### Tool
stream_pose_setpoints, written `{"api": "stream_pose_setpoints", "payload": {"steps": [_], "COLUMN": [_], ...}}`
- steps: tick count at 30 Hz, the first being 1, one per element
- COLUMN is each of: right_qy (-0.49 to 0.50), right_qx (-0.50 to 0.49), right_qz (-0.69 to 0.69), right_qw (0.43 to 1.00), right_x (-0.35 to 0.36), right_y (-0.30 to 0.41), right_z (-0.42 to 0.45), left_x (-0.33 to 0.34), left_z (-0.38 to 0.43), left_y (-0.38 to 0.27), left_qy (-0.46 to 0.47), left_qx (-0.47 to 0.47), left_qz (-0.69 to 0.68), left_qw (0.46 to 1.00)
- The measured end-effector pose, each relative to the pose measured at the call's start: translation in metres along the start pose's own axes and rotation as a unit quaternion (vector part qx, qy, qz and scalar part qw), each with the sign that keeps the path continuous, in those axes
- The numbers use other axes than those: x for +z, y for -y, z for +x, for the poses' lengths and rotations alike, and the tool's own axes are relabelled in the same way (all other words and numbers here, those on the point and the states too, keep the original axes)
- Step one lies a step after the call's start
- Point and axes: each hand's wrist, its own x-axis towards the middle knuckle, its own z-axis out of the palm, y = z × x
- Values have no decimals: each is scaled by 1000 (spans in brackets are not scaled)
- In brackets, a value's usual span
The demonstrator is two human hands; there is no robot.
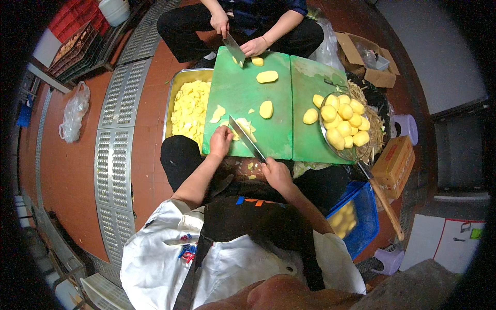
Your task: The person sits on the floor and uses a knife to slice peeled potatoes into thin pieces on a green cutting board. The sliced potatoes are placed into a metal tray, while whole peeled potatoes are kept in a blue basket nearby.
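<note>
My right hand (277,174) is closed around the handle of a kitchen knife (248,140), its blade slanting up and left over the green cutting board (232,91). My left hand (221,142) rests at the board's near left, beside the blade and touching potato slices (244,127); whether it grips one is unclear. More slices (218,112) lie just beyond. A peeled potato (266,109) sits right of the blade, another (267,76) farther off. On the second green board (310,135), a wire strainer (364,155) heaped with peeled potatoes (344,120) stands at the right.
Opposite, a co-worker's hands (254,47) cut potato with a cleaver (234,48) on the same board. A metal tray (167,116) of slices adjoins the left edge. The strainer's wooden handle (387,209) projects past a cardboard box (394,166) and a blue crate (370,228) holding potatoes.
</note>
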Motion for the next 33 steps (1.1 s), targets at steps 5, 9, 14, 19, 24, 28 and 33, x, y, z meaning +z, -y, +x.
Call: {"api": "stream_pose_setpoints", "payload": {"steps": [5, 9, 14, 19, 24, 28, 33], "right_qy": [-14, -43, -52, -44, 51, 65, 127], "right_qx": [2, 59, 98, 76, 193, 206, 207], "right_qz": [-10, 18, 33, 69, 387, 480, 526], "right_qw": [1000, 997, 993, 994, 900, 850, 815], "right_x": [-1, 1, 9, 38, 34, 61, 97], "right_y": [-5, -13, -21, -3, -12, -37, 3], "right_z": [-1, -7, -15, -3, 19, 26, 57], "left_x": [0, -6, -1, 18, 21, 14, 6], "left_z": [-10, -12, -19, -19, -4, 13, 21], "left_y": [-11, -20, -35, -37, -24, -18, -13], "left_qy": [26, 26, 34, 91, 75, 61, 5], "left_qx": [27, 6, 75, 117, 139, 145, 81], "left_qz": [52, 130, 180, 247, 268, 282, 215], "left_qw": [998, 991, 980, 958, 950, 947, 973]}}
